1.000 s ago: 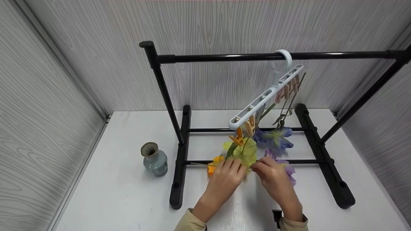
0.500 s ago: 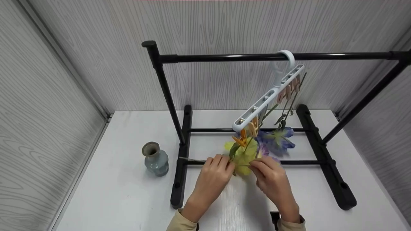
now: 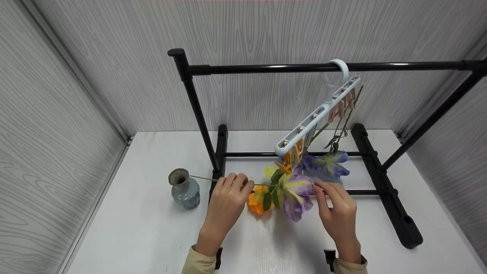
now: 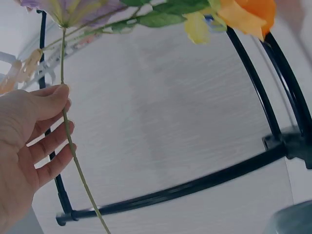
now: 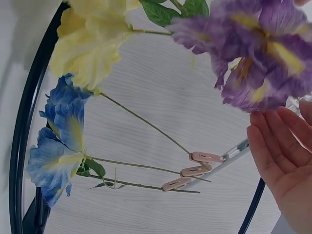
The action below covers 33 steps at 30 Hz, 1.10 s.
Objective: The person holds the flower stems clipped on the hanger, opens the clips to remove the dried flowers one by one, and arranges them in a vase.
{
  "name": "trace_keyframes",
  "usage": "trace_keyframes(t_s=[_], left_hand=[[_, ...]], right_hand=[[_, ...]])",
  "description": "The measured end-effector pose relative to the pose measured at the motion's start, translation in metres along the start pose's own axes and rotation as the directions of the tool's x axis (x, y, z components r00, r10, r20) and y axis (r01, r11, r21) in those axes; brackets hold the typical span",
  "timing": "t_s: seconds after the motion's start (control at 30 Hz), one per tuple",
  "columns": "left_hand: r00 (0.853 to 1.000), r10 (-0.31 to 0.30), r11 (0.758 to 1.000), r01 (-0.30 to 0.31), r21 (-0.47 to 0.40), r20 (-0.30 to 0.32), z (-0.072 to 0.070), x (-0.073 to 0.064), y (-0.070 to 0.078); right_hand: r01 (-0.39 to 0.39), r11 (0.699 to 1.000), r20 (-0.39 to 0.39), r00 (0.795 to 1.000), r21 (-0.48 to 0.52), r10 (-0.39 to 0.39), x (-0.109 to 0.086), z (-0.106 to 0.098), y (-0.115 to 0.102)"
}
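A purple artificial flower (image 3: 295,194) with yellow streaks is held sideways in front of the hanger. My left hand (image 3: 228,198) pinches its thin green stem (image 4: 83,178) between thumb and fingers, the stem's free end pointing left towards the vase. At the bloom's right edge, my right hand (image 3: 338,209) touches the petals with extended fingertips; its palm is bare in the right wrist view. An orange flower (image 3: 257,201) hangs just behind, partly covered by the purple one. Blue flowers (image 5: 58,141) and a yellow flower (image 5: 87,44) hang by clipped stems.
A white hanger (image 3: 315,120) with several clothespins (image 5: 195,170) hooks over the black rack's top bar (image 3: 258,69). Left of the rack stands a blue-grey vase (image 3: 185,192) with a brown rim. Black base bars (image 3: 388,186) lie on the white table (image 3: 144,228).
The left hand has moved left along with the stem. The purple bloom has come left and forward, now covering most of the yellow flower. My right hand has shifted right, to the petals' edge.
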<state>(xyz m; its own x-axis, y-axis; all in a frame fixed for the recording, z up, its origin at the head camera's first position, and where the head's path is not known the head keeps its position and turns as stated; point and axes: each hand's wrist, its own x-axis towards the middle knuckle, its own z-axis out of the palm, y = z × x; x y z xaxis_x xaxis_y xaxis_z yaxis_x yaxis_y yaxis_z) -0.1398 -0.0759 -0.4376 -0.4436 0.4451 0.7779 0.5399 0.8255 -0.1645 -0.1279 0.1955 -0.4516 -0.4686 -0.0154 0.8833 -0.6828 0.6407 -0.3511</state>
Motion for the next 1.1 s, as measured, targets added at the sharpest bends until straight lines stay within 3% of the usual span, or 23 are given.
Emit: trace_keyframes(t_s=[0.27,0.53,0.87,1.1], left_hand=[[1.000,-0.001,0.998,-0.001,-0.064,-0.018,-0.006,-0.013,-0.026],[0.996,-0.052,0.991,0.042,-0.128,-0.073,-0.009,-0.027,-0.044],[0.964,-0.099,0.984,0.058,-0.169,-0.248,-0.006,-0.033,-0.058],[0.954,-0.184,0.967,0.132,-0.219,-0.237,-0.001,-0.042,-0.067]], right_hand=[[-0.008,1.000,0.001,1.000,-0.003,0.008,0.002,-0.001,0.002],[-0.030,1.000,0.018,0.999,-0.007,0.030,0.001,-0.004,0.003],[-0.052,0.998,0.058,0.997,-0.026,0.054,-0.001,-0.006,0.003],[-0.056,0.998,0.061,0.997,-0.013,0.057,-0.001,-0.006,0.002]])
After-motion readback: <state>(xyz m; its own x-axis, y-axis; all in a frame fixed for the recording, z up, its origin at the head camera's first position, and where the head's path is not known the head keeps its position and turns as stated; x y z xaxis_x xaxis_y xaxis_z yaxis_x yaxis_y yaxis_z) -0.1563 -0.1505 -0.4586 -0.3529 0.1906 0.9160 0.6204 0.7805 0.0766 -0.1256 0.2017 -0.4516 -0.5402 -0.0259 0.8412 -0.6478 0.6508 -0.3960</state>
